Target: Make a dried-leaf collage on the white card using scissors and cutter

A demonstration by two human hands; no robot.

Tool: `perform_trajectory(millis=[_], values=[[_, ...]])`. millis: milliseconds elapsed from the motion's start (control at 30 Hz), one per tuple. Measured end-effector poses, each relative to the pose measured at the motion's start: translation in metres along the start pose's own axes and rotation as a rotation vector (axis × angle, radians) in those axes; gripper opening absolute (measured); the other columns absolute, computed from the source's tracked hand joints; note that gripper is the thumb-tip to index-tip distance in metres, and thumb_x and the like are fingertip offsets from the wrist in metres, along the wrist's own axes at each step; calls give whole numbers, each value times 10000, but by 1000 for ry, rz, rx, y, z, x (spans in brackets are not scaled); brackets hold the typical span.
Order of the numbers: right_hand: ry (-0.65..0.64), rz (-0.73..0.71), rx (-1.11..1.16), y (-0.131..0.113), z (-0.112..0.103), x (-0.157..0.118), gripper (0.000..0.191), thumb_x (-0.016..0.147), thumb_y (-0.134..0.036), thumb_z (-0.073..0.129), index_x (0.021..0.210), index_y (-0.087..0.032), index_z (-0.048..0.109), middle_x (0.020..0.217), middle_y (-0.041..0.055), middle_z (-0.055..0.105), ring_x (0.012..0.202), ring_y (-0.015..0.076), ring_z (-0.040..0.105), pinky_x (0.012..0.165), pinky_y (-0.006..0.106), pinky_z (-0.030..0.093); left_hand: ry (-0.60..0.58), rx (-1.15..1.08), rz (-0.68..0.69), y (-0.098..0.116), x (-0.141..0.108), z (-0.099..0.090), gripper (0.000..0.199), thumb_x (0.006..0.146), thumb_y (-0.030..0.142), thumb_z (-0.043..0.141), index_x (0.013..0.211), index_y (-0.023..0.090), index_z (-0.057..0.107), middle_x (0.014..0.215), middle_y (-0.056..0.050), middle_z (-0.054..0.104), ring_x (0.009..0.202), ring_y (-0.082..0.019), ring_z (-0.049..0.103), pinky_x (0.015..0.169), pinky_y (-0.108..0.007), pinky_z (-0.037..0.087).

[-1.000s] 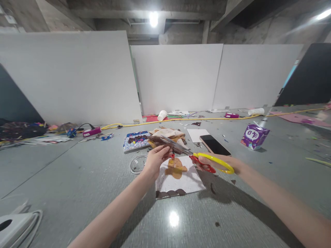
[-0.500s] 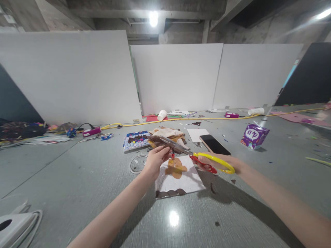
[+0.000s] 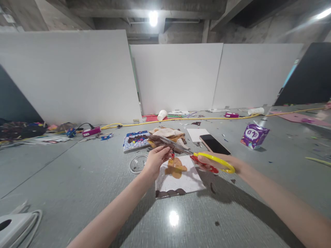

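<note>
My right hand (image 3: 205, 161) is closed on scissors (image 3: 216, 161) with one yellow and one red handle, their blades pointing left. Fingers pinched together, my left hand (image 3: 157, 160) holds a dark brown piece (image 3: 169, 146) at the blades. Below both hands lies a white board (image 3: 190, 179) bearing an orange-brown shape and dark scalloped pieces along its near edge. Something small and red hangs near my left fingertips. Just behind the blades is a heap of brown and cream cloth (image 3: 167, 132).
A blue and white patterned board (image 3: 129, 144) with dark bits sits left of the cloth. A phone (image 3: 213, 144), a white card (image 3: 198, 134) and a purple carton (image 3: 254, 136) are to the right. A yellow cable (image 3: 207, 118) crosses behind, and scraps lie about.
The red handle of the scissors has shifted slightly down and to the right, and the gap between the handles looks a little wider. My left hand is almost unmoved.
</note>
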State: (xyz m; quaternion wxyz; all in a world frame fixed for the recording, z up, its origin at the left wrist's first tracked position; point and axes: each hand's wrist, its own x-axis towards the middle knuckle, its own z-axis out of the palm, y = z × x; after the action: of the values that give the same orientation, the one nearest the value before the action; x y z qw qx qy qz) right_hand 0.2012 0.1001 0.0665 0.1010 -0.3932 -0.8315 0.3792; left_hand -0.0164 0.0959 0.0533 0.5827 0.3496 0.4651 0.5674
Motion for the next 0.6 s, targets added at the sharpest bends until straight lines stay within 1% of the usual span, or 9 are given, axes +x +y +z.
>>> perform_trajectory(millis=[100,233,433,567,600], values=[[-57,-30,98,0,-1,-1,500,773,-662,253,675,-212,446,554,-17,437,435,97,341,439,243,337,-2,2,4,0,1,0,161,553,171,719,681,102,651,648,-50,646,496,-72,548,513,-184,422],[-27,-23,121,-1,-2,-1,511,765,-662,282,648,-205,477,540,-4,447,441,106,367,431,249,339,-4,5,5,-1,2,-1,165,550,175,720,674,103,639,630,-43,638,484,-69,541,507,-182,416],[-3,53,48,0,-3,-2,503,771,-646,285,631,-204,480,536,2,452,437,109,376,425,251,339,-16,5,1,-1,2,-2,105,585,170,681,636,111,611,582,-20,614,477,-60,531,499,-168,399],[-20,51,-10,2,-4,-2,532,773,-655,255,623,-195,476,530,0,448,435,105,380,424,244,348,-19,11,-8,0,2,-2,78,603,162,652,619,109,598,565,-19,608,477,-57,528,491,-161,385],[10,51,-42,3,-4,-2,531,771,-655,264,616,-193,473,526,-1,449,434,102,383,422,239,352,-18,13,-9,0,2,-2,78,602,161,651,618,108,596,561,-18,606,477,-57,527,489,-160,382]])
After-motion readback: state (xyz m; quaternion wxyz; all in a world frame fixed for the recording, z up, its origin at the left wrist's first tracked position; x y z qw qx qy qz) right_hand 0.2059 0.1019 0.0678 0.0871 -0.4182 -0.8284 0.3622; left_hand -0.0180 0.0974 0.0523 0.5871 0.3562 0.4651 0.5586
